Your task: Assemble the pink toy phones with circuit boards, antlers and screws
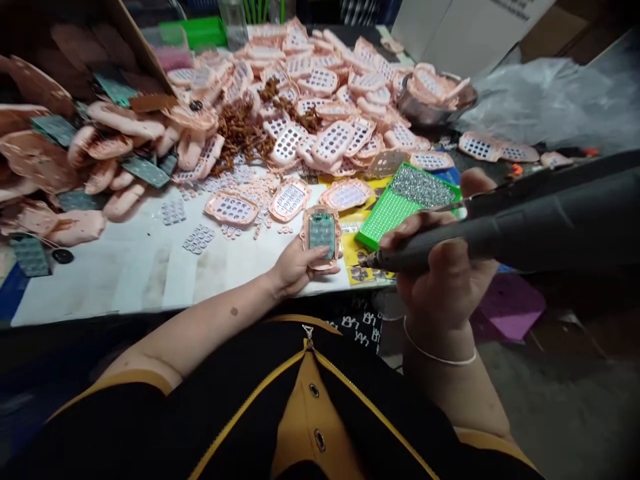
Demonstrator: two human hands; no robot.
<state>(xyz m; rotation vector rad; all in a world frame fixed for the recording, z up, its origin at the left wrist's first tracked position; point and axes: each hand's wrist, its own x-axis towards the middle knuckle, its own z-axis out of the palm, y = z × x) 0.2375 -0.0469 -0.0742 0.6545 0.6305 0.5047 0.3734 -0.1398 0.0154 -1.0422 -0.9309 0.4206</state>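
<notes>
One pink plastic shell half [339,235] is at the near edge of the white tabletop [125,267], with one green rectangular circuit board [321,231] lying inside it. The left hand [299,265] grasps this shell, its thumb over the board's lower part. The right hand [445,283] is wrapped around one dark grey, cylindrical power screwdriver [525,230], whose tip points toward the shell and stands apart from it.

Just beyond the shell lie three pink shell halves with pale keypads: one at the left [231,208], one in the middle [289,199] and one at the right [346,194]. Two pale grey keypad pieces, an upper one [173,211] and a lower one [199,239], lie farther left. One bright green plastic tray [369,239] holds silvery screws [425,185], too many to count, over yellow printed paper [354,259].

Farther out are one large heap of pink shells [333,143], uncountable, one tangle of brown wires [245,130] and one dark metal bowl [437,115] filled with more shells. In the left pile of shells [120,121], at least five green boards [147,171] show.
</notes>
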